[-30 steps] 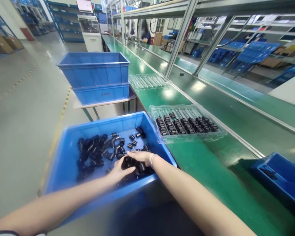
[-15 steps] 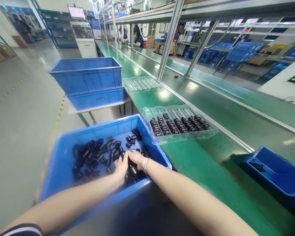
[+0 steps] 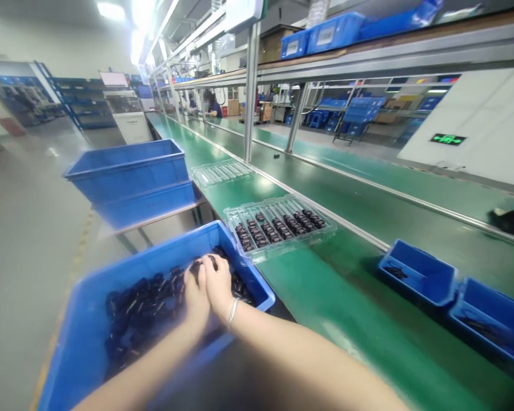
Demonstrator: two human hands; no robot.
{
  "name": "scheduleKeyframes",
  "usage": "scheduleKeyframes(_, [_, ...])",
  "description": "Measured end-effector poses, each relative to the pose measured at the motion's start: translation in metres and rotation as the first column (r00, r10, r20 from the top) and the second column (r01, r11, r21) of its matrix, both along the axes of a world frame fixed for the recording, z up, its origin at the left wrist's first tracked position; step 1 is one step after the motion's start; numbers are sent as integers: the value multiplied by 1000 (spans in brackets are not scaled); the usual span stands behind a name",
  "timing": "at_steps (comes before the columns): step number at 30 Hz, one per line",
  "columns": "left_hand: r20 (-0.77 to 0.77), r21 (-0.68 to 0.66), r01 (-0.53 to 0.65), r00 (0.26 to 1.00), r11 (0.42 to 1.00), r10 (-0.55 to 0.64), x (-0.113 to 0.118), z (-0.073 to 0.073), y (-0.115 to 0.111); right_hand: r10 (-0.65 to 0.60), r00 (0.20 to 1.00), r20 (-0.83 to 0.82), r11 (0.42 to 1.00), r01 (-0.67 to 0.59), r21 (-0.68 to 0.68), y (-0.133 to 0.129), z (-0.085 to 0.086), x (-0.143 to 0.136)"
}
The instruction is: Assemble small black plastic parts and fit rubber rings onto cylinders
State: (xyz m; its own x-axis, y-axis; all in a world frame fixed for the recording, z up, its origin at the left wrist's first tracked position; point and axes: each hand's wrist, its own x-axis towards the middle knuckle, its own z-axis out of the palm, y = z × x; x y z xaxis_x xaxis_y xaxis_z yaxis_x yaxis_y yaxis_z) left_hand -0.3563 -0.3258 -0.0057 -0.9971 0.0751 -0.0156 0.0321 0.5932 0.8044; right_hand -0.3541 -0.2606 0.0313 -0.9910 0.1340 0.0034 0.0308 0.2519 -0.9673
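In the head view, my left hand [image 3: 196, 297] and my right hand [image 3: 219, 284] are side by side over the front blue bin [image 3: 145, 258]. Dark pieces show at the fingers of both: one black cylindrical part [image 3: 195, 267] at the left and another at the right, each partly covered. A silver bangle [image 3: 233, 311] circles my right wrist. Below them lies a loose heap of black cylindrical parts [image 3: 141, 302], blurred by motion. Just beyond the bin's right rim, a clear plastic tray [image 3: 278, 195] holds rows of similar black parts in its slots.
A second clear tray [image 3: 223, 171] lies farther along the green bench [image 3: 325, 285]. Stacked blue bins [image 3: 132, 177] stand on a small table to the left. At right are small blue bins [image 3: 424, 279] with dark pieces inside. A metal post [image 3: 252, 97] rises behind the trays; a person [image 3: 213, 105] sits far off.
The view has tilted up and swung right. My hands have risen from the heap toward the bin's far right side, still close together, with dark parts at the fingers.
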Motion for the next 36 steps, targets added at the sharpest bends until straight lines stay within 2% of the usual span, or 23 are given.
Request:
scheduleKeyframes(2, [-204, 116, -90, 972, 989, 113, 12, 24, 13, -182, 977, -114, 983, 179, -39, 11, 25, 18])
scheduleKeyframes(3, [-283, 175, -79, 951, 981, 127, 20, 35, 23, -253, 949, -186, 967, 244, -68, 21, 38, 30])
scheduleKeyframes(6, [-492, 334, 127, 868, 934, 58, 56, 56, 74, -394, 798, -457, 917, 372, -142, 70, 66, 79])
scheduleKeyframes(8, [-557, 385, 282, 830, 879, -22, 88, 58, 119, -479, 720, -503, 864, 488, -125, 111, 70, 123])
scheduleKeyframes(10, [-571, 403, 440, 806, 803, -155, 128, 50, 165, -594, 646, -479, 771, 628, -109, 152, 59, 172])
scheduleKeyframes(12, [-558, 418, 618, 753, 666, -348, 170, 34, 205, -721, 551, -419, 645, 755, -116, 189, 36, 221])
scheduleKeyframes(14, [-492, 420, 727, 685, 543, -536, 208, 17, 237, -817, 448, -364, 515, 850, -108, 218, 7, 265])
scheduleKeyframes(16, [-381, 397, 800, 590, 450, -712, 237, 2, 258, -882, 369, -294, 414, 904, -108, 239, -19, 301])
scheduleKeyframes(19, [-238, 327, 879, 433, 348, -870, 258, -9, 274, -930, 312, -196, 334, 938, -94, 255, -43, 337])
scheduleKeyframes(22, [-171, 204, 943, 299, 263, -939, 257, -9, 281, -931, 321, -172, 333, 942, -44, 264, -51, 357])
scheduleKeyframes(25, [-108, 47, 979, 205, 201, -973, 246, -5, 288, -903, 398, -161, 399, 917, 27, 273, -52, 370])
scheduleKeyframes(27, [-75, -46, 990, 130, 134, -989, 237, -4, 291, -877, 454, -157, 450, 891, 63, 278, -52, 376])
scheduleKeyframes(31, [-137, -171, 985, -20, 4, -990, 220, -5, 296, -830, 533, -165, 514, 845, 150, 287, -50, 384])
scheduleKeyframes(34, [-231, -205, 978, -85, -37, -969, 209, -5, 300, -818, 548, -177, 514, 833, 205, 295, -48, 386])
scheduleKeyframes(36, [-252, -197, 980, -75, -25, -965, 204, -2, 303, -813, 555, -174, 519, 828, 213, 303, -47, 385])
